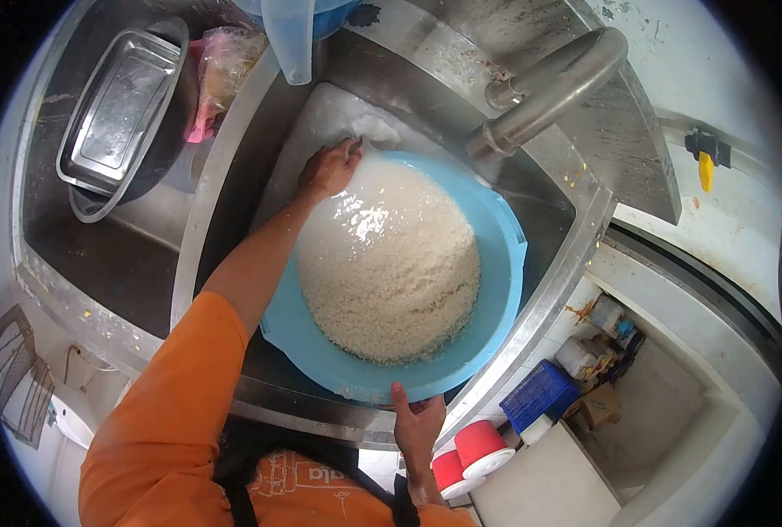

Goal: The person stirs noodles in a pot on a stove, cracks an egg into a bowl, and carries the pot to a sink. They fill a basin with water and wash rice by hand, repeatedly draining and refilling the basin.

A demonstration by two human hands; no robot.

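A light blue plastic basin [499,263] sits in the right-hand sink, tipped toward its far side. White rice [391,290] fills much of it, heaped toward the near right. Cloudy water [356,206] covers the rice at the far left, up to the rim. At that far rim my left hand [331,169] is closed, fingers curled over the edge; the fingertips are partly hidden. My right hand [419,426] grips the near rim, with the thumb up against the outside and the other fingers underneath. Whitish water and foam [378,130] lie on the sink floor beyond the basin.
A metal faucet [549,97] arches over the sink's far right. The left sink holds metal pans [114,123] and a plastic bag [228,70]. A blue jug [290,35] stands at the back. Lower right are a blue crate [539,395] and red containers [481,446].
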